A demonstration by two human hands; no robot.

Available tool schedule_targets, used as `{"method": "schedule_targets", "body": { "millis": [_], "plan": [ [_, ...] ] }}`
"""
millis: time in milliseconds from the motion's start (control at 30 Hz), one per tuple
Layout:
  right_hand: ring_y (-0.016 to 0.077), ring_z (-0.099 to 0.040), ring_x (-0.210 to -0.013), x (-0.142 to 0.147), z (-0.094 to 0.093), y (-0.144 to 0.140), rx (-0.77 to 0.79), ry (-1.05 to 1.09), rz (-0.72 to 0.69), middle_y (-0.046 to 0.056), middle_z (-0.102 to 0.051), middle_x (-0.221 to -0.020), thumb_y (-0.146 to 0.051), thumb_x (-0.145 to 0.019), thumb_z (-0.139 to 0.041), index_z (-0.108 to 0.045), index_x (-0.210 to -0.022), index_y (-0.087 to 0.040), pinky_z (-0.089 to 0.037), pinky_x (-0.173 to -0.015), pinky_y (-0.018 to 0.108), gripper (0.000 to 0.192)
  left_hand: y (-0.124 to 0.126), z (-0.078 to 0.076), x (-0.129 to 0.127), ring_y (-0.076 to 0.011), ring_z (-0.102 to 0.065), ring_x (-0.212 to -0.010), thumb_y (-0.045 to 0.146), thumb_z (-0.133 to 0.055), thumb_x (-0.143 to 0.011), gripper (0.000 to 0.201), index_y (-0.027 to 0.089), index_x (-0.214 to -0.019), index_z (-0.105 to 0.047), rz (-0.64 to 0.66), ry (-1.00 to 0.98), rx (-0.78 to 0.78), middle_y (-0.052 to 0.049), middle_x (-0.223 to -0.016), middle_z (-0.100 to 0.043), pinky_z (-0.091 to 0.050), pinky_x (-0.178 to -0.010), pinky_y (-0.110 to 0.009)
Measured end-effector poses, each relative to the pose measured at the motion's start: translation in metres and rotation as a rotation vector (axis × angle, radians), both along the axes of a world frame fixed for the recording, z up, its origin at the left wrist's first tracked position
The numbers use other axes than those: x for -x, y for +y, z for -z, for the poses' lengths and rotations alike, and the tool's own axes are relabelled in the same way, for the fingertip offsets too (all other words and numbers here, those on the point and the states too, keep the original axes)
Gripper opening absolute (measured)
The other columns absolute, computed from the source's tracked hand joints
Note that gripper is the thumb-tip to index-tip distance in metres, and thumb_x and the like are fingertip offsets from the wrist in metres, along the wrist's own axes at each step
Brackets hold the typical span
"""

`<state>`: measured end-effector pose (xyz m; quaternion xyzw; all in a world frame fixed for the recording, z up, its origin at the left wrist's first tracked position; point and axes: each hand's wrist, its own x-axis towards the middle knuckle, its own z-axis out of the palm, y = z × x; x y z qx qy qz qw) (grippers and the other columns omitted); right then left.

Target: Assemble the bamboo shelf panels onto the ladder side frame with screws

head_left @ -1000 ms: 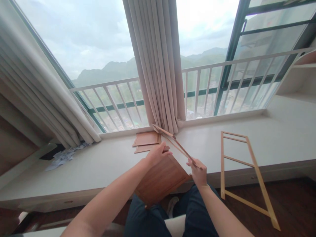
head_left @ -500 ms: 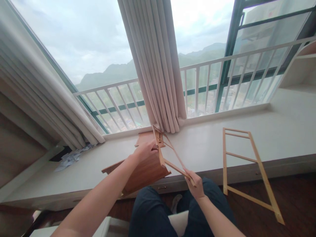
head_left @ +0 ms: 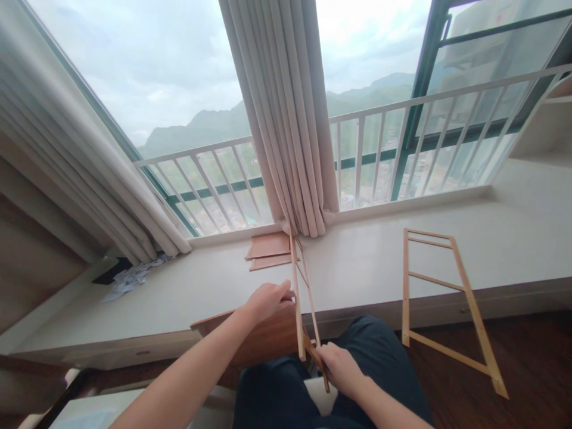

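My left hand (head_left: 266,300) grips the top edge of a brown wooden panel (head_left: 263,335) that stands over my lap against the ledge front. A light wooden ladder-like frame (head_left: 300,290) stands on edge right beside that panel, reaching from my lap up toward the curtain. My right hand (head_left: 342,370) is closed around the frame's lower end. Both hands are close together above my dark trousers.
A second light wooden frame (head_left: 440,310) leans from the dark floor onto the white window ledge (head_left: 375,262). Brown panels (head_left: 270,250) lie stacked on the ledge below the curtain (head_left: 286,113). Crumpled paper (head_left: 129,277) lies at the ledge's left. A white railing runs behind.
The frame has swung from lying slanted to standing nearly edge-on beside the panel. My right hand dropped toward my lap. The panel settled lower, with my left hand on its top edge.
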<state>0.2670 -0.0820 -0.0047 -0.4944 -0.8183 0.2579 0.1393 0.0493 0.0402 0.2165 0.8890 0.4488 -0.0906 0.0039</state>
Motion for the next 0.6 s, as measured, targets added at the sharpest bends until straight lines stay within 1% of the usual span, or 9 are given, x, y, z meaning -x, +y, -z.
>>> {"method": "schedule_targets", "body": {
  "millis": [100,167,233,367,500,533,600],
  "plan": [
    [0.0237,-0.064,-0.095,-0.004,0.0,-0.004,0.059,-0.02,-0.068,0.006,-0.072,-0.096,-0.008,-0.086,-0.052,-0.067,-0.1,-0.023,-0.038,-0.075,0.028,0.025,-0.011,0.01,0.001,-0.0284,-0.075,-0.09,0.053,-0.059,-0.098,0.03,0.023,-0.102,-0.053,0.038,0.008,0.015,-0.006,-0.091,-0.077,-0.045,-0.069,-0.028],
    [0.0249,-0.064,-0.095,-0.007,0.0,-0.007,0.089,-0.046,-0.08,0.006,-0.072,-0.094,-0.008,-0.082,-0.053,-0.067,-0.097,-0.023,-0.037,-0.076,0.03,0.026,-0.017,0.014,0.002,-0.0288,-0.076,-0.09,0.059,-0.059,-0.096,0.036,0.023,-0.103,-0.054,0.064,-0.003,0.016,-0.006,-0.091,-0.078,-0.046,-0.069,-0.029],
    [0.0264,-0.063,-0.097,-0.009,0.0,-0.01,0.099,-0.075,-0.077,0.007,-0.072,-0.098,-0.008,-0.078,-0.054,-0.067,-0.098,-0.022,-0.038,-0.077,0.032,0.027,-0.023,0.016,0.001,-0.0292,-0.076,-0.089,0.062,-0.058,-0.095,0.04,0.023,-0.104,-0.055,0.069,-0.01,0.01,-0.006,-0.091,-0.078,-0.047,-0.068,-0.029],
    [0.0299,-0.061,-0.104,-0.01,-0.003,-0.019,0.099,-0.127,-0.101,0.01,-0.069,-0.11,-0.011,-0.072,-0.058,-0.069,-0.098,-0.02,-0.039,-0.079,0.034,0.03,-0.032,0.016,-0.003,-0.0295,-0.077,-0.09,0.058,-0.059,-0.096,0.037,0.023,-0.107,-0.058,0.061,-0.011,0.006,-0.007,-0.092,-0.079,-0.049,-0.068,-0.029],
    [0.0309,-0.06,-0.104,-0.007,-0.003,-0.026,0.128,-0.126,-0.17,0.011,-0.067,-0.107,-0.019,-0.075,-0.062,-0.071,-0.089,-0.02,-0.041,-0.081,0.036,0.017,-0.039,0.018,-0.008,-0.0305,-0.077,-0.088,0.06,-0.061,-0.093,0.04,0.023,-0.108,-0.06,0.065,0.011,0.02,-0.008,-0.092,-0.079,-0.05,-0.069,-0.03],
    [0.0311,-0.06,-0.105,-0.006,-0.003,-0.027,0.135,-0.118,-0.176,0.011,-0.067,-0.109,-0.019,-0.074,-0.063,-0.07,-0.09,-0.019,-0.041,-0.082,0.036,0.017,-0.039,0.019,-0.009,-0.0307,-0.077,-0.088,0.061,-0.061,-0.093,0.041,0.023,-0.109,-0.06,0.065,0.017,0.018,-0.009,-0.092,-0.079,-0.05,-0.069,-0.031],
    [0.0305,-0.058,-0.107,-0.002,-0.002,-0.027,0.162,-0.065,-0.143,0.011,-0.066,-0.113,-0.019,-0.073,-0.065,-0.069,-0.097,-0.019,-0.042,-0.085,0.036,0.025,-0.039,0.021,-0.01,-0.0305,-0.077,-0.088,0.06,-0.061,-0.094,0.041,0.023,-0.109,-0.06,0.064,0.019,0.011,-0.009,-0.092,-0.079,-0.05,-0.069,-0.03]
  ]
}}
